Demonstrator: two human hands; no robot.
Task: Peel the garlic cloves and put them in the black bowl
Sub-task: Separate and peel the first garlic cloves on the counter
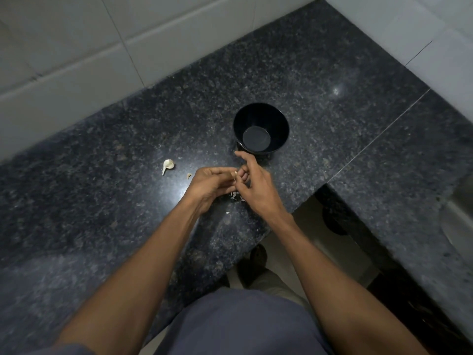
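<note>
Head view, clove in hand: You held a garlic clove [234, 174] pinched at your left hand [210, 184] fingertips, just at 6 o'clock of the black bowl [260, 128].
Left grip: Its fingers were curled round the clove, only a pale tip showing.
Right grip: Your right hand [256, 187] met the left at the clove, thumb and fingers closed on it or its skin; which, I cannot tell.
Bowl: It looked bare inside, so I judged no clove was in yet.
Spare clove: Another unpeeled clove [168, 165] lay on the granite counter [102, 175] at 9 o'clock of your hands.
Scraps: Skin scraps [234, 195] lay under your hands.
Handling: The clove was probably light, firm and slippery once bare; its skin papery and brittle. Hold the body, tear from the tip.
</note>
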